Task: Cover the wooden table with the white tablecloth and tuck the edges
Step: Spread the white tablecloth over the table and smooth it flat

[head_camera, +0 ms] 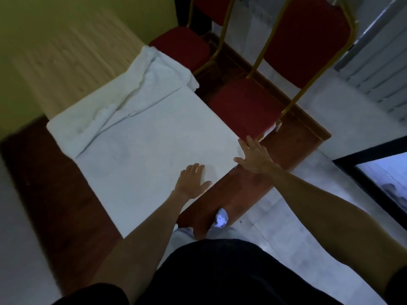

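White tablecloth [141,150] spread over most of the bench [72,56], long axis running from lower centre to upper left, bunched at the far end. Left hand [193,181] flat, fingers spread, on the near cloth edge; right hand [255,157] open at the right corner, nearer the untucked side.

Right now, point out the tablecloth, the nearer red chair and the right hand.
tablecloth [141,146], head view, flat smooth middle of the cloth.
nearer red chair [244,106], head view, middle of its seat cushion.
right hand [255,156], head view, back of the hand at the cloth's corner.
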Motion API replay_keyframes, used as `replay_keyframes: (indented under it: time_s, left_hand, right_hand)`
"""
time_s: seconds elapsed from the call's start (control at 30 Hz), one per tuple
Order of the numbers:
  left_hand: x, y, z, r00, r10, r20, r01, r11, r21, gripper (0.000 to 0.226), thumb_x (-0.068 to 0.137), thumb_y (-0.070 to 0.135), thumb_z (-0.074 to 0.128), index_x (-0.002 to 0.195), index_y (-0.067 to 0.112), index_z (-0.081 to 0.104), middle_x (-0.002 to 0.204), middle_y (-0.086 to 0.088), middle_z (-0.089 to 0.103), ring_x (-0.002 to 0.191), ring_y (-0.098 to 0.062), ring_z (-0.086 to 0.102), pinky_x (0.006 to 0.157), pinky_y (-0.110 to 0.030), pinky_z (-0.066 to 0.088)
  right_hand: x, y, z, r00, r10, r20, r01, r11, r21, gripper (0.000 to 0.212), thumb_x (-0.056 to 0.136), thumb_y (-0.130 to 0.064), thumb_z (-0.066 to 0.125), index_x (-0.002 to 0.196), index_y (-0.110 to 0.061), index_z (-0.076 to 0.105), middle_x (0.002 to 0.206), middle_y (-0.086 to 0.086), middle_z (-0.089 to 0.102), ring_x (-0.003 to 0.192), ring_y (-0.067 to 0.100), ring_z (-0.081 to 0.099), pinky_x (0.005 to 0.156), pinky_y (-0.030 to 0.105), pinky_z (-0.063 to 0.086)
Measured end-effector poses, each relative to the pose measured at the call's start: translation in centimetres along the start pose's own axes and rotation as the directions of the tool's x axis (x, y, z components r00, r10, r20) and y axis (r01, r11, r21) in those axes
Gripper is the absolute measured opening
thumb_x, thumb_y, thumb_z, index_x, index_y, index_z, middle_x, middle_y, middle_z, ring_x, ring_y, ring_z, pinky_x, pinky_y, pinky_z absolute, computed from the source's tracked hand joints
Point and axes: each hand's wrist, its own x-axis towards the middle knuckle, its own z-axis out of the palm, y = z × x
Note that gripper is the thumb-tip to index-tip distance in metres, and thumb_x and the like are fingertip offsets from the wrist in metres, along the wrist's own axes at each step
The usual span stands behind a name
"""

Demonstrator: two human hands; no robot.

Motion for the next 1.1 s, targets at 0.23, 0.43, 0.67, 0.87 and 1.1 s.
replay_keyframes:
  time_s: [0.23, 0.43, 0.67, 0.87, 1.1]
  left_hand:
    - [-5.6, -5.4, 2.6, 0.942, -0.334, -0.026, 0.332, 0.942, -0.055, 0.073, 0.1, 0.048, 0.048, 0.157, 0.012, 0.02, 0.167, -0.017, 0.007, 0.152, -0.037, 0.013, 0.122, -0.05, 0.019]
    - [-12.8, -8.0, 5.9, 0.843, -0.537, 0.039, 0.536, 0.83, -0.154, 0.078, 0.1, 0.05, 0.047, 0.159, 0.015, 0.011, 0.168, -0.011, -0.006, 0.155, -0.032, 0.0, 0.121, -0.058, 0.017]
    - [-21.2, -9.7, 9.6, 0.808, -0.587, 0.054, 0.588, 0.797, -0.14, 0.083, 0.097, 0.055, 0.048, 0.161, 0.025, 0.005, 0.169, -0.004, -0.011, 0.156, -0.029, -0.005, 0.117, -0.064, 0.02]
    - [-25.5, -12.9, 9.8, 0.825, -0.563, 0.049, 0.564, 0.816, -0.128, 0.082, 0.097, 0.057, 0.044, 0.161, 0.018, 0.011, 0.168, -0.013, -0.003, 0.155, -0.033, 0.003, 0.121, -0.057, 0.02]
    - [-26.1, -19.8, 4.1, 0.845, -0.535, -0.009, 0.528, 0.837, -0.144, 0.081, 0.096, 0.059, 0.046, 0.158, 0.017, 0.015, 0.167, -0.014, 0.008, 0.153, -0.036, 0.012, 0.12, -0.057, 0.019]
  right_hand:
    - [2.4, -8.5, 3.1, 0.966, -0.237, 0.106, 0.251, 0.957, -0.145, 0.08, 0.102, -0.062, 0.037, 0.164, -0.022, 0.005, 0.171, 0.014, -0.007, 0.156, 0.039, -0.004, 0.125, 0.056, 0.008]
    - [1.4, -16.6, 7.4, 0.892, -0.377, 0.25, 0.429, 0.881, -0.201, 0.077, 0.103, -0.061, 0.035, 0.163, -0.024, 0.007, 0.171, 0.012, -0.006, 0.156, 0.04, -0.002, 0.122, 0.061, 0.012]
    - [-2.6, -22.3, 11.8, 0.837, -0.437, 0.329, 0.526, 0.807, -0.269, 0.073, 0.103, -0.061, 0.034, 0.162, -0.025, 0.01, 0.169, 0.019, -0.012, 0.152, 0.052, -0.007, 0.119, 0.068, 0.011]
    - [-4.5, -25.9, 12.8, 0.836, -0.424, 0.349, 0.53, 0.787, -0.315, 0.071, 0.104, -0.06, 0.031, 0.162, -0.023, 0.012, 0.168, 0.022, -0.008, 0.153, 0.048, -0.004, 0.12, 0.066, 0.012]
    - [-4.5, -32.9, 10.6, 0.882, -0.408, 0.237, 0.467, 0.826, -0.315, 0.071, 0.103, -0.062, 0.03, 0.161, -0.024, 0.017, 0.17, 0.015, 0.004, 0.155, 0.041, 0.006, 0.12, 0.063, 0.016]
